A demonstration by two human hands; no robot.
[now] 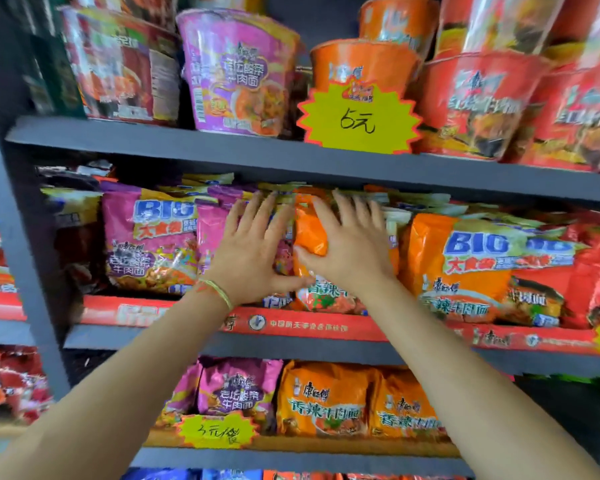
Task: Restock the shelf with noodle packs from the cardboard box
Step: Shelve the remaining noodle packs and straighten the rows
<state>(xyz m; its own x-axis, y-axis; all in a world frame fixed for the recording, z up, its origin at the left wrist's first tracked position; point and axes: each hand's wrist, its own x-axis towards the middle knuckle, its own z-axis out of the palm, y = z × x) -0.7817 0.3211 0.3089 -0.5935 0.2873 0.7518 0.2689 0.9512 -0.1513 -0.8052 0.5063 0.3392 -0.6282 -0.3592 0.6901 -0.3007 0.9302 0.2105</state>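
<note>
head view looks at a dark grey shelf [222,142] crowded with instant noodles. both arms reach up to its middle level. the left hand [248,251] lies flat, fingers straight and spread, pressing on a pink noodle pack [210,230] that stands in the row. the right hand [350,244] is also spread flat, fingers straight, palm against an orange noodle pack [310,233] standing just beside the pink one; its thumb lies across the pack's front. the two thumbs nearly meet low on that pack. a thin green and orange cord [219,292] circles the left wrist. more orange and red packs stand to the right, touching one another. a red strip [291,322] runs along the front edge of this level. above, noodle bowls [236,74] sit behind a yellow starburst price tag [357,119]. below, pink and orange packs stand behind a smaller yellow tag [219,429].
</note>
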